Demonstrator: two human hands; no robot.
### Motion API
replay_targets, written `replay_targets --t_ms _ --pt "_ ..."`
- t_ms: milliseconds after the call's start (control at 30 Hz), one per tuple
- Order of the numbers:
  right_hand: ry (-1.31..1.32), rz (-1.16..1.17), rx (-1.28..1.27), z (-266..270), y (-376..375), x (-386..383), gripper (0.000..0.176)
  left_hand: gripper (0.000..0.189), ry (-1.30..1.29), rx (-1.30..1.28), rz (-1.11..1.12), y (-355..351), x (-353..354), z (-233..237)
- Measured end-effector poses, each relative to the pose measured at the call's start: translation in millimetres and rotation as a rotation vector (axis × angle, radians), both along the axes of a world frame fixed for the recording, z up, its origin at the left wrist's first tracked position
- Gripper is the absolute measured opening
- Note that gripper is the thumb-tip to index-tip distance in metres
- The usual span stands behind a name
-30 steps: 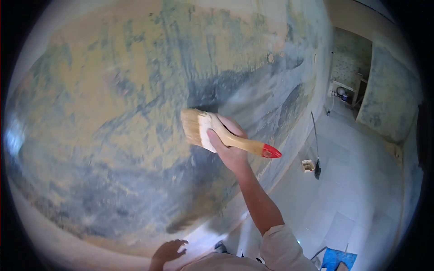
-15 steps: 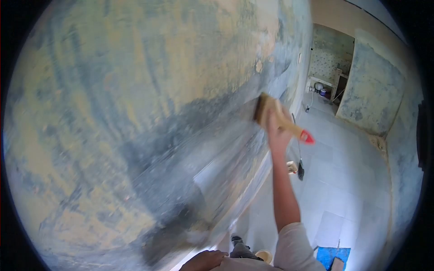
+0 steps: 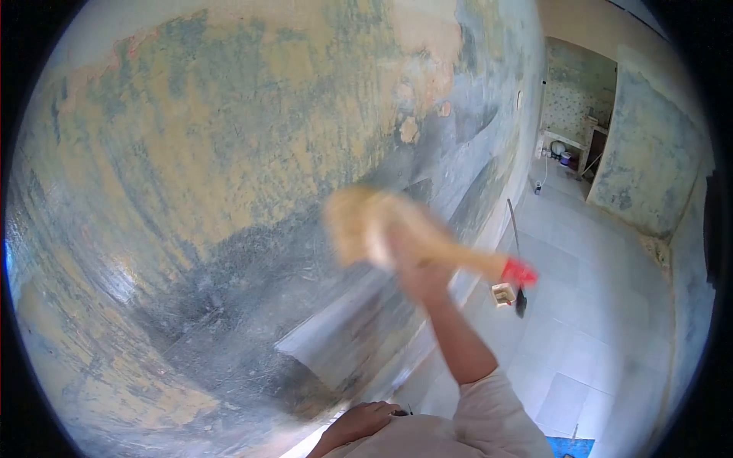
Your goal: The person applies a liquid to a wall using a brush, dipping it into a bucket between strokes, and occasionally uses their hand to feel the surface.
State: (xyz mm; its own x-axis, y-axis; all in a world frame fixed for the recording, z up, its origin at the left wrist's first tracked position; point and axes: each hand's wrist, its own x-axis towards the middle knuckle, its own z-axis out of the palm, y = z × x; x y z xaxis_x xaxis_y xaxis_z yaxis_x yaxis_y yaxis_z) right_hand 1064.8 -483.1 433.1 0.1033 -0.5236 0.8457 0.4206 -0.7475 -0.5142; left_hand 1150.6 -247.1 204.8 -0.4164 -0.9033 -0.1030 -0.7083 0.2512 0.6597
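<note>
The right hand (image 3: pixel 422 267) is closed around a wide brush (image 3: pixel 450 253), with its fingers wrapped near where the hair meets the handle. The brush is in front of the big wall (image 3: pixel 252 145). Its pale hair points left, and its wooden handle slants down to the right and ends in a red tip. The brush is blurry, so I cannot tell if the hair touches the wall.

The wall has yellow, green and dark grey patches, and two small pinkish spots above the brush. The left hand (image 3: pixel 365 422) is low down, against the light shirt (image 3: pixel 427 437). I see its back, but I cannot tell if it is open or closed.

On the grey floor (image 3: pixel 592 298), near the edge by the wall, is a small pale box (image 3: pixel 503 295). Just beside it is a long-handled tool (image 3: pixel 521 305) with a black end. A blue sheet (image 3: pixel 571 447) lies on the near part of the floor.
</note>
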Motion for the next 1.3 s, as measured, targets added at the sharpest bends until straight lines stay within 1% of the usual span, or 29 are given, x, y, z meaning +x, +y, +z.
replay_targets --t_ms 33,67,133,167,233,267,333,367,400,467,533,600,633,667,733,767,800,833,867,933,1000,1033,1067,1100,1133,1167,1200,1233,1300 --pt "-0.032 -0.220 0.023 6 -23 -15 0.025 0.029 0.044 -0.021 0.006 0 3 -3" --pt "-0.101 -0.320 0.016 3 -55 -26 0.027 0.029 0.045 -0.032 0.014 -2 5 -6" --pt "-0.107 -0.433 0.087 -1 -103 -48 0.028 0.029 -0.034 0.073 0.019 5 6 -13" --pt "-0.106 -0.427 0.090 1 -113 -57 0.028 0.029 -0.033 0.076 0.025 9 4 -13" --pt "0.014 -0.629 0.111 5 -124 -65 0.026 0.029 -0.051 -0.065 -0.029 12 5 -9" --pt "-0.010 -0.632 0.118 -3 -124 -59 0.026 0.029 -0.074 -0.065 -0.035 19 5 -12" --pt "-0.245 -0.691 -0.032 -13 -127 -39 0.025 0.031 -0.033 -0.251 -0.076 23 8 -19" --pt "-0.117 -0.824 -0.151 -5 -106 -33 0.023 0.034 0.069 0.078 0.220 32 -6 32" --pt "0.030 -0.951 -0.262 4 -78 -26 0.022 0.034 0.054 0.077 0.209 33 -3 28" --pt "-0.100 -0.815 -0.181 6 -41 -6 0.024 0.031 0.061 -0.020 0.299 52 5 12" --pt "-0.213 -0.687 -0.144 -6 -10 16 0.026 0.030 0.056 -0.063 0.321 66 5 18" --pt "-0.107 -0.634 -0.294 -13 32 24 0.027 0.030 0.146 -0.084 0.368 79 -1 19" --pt "-0.172 -0.515 -0.334 -17 53 33 0.027 0.029 0.146 -0.055 0.367 85 -3 16" --pt "-0.234 -0.394 -0.374 -23 72 45 0.027 0.029 0.163 -0.046 0.366 88 -3 12" --pt "-0.260 0.236 -0.314 -42 117 69 0.015 0.034 -0.007 0.039 0.258 93 -5 -3" --pt "-0.154 0.039 -0.430 -26 134 57 0.014 0.036 -0.051 -0.031 0.281 102 -5 -34" --pt "-0.042 -0.154 -0.541 -8 148 46 0.014 0.035 0.149 -0.065 0.177 99 -2 -36" --pt "-0.068 -0.186 -0.580 -8 146 50 0.014 0.034 0.098 -0.075 0.219 104 -4 -36" --pt "-0.058 -0.183 -0.572 -12 135 48 0.014 0.034 0.044 -0.087 0.263 105 -9 -23" --pt "-0.168 -0.294 -0.602 -13 104 43 0.021 0.030 -0.072 -0.033 0.289 110 -13 3" --pt "0.949 0.302 0.749 82 97 -23 0.029 0.029 -0.070 -0.012 0.328 119 -12 4" --pt "0.606 -0.116 0.352 55 89 -28 0.031 0.030 -0.072 0.030 0.337 122 -13 6" --pt "0.344 -0.124 0.192 17 34 -23 0.029 0.030 -0.067 0.028 0.341 125 -13 6" --pt "-0.068 0.061 0.075 -9 -9 -16 0.032 0.030 -0.058 0.089 0.350 126 -14 4" --pt "-0.124 -0.139 0.024 -15 -47 -20 0.033 0.031 -0.049 0.152 0.359 127 -16 3" --pt "-0.182 -0.156 0.141 -19 -94 -26 0.032 0.032 -0.084 0.165 0.346 125 -16 -2" --pt "-0.190 -0.329 0.099 -13 -134 -43 0.030 0.032 -0.082 0.166 0.352 121 -17 -5" --pt "-0.243 -0.364 0.168 -7 -174 -61 0.038 0.031 -0.098 0.166 0.327 116 -20 -5" --pt "-0.147 -0.779 0.322 -13 -249 -98 0.043 0.031 -0.095 0.137 0.303 102 -28 -1"
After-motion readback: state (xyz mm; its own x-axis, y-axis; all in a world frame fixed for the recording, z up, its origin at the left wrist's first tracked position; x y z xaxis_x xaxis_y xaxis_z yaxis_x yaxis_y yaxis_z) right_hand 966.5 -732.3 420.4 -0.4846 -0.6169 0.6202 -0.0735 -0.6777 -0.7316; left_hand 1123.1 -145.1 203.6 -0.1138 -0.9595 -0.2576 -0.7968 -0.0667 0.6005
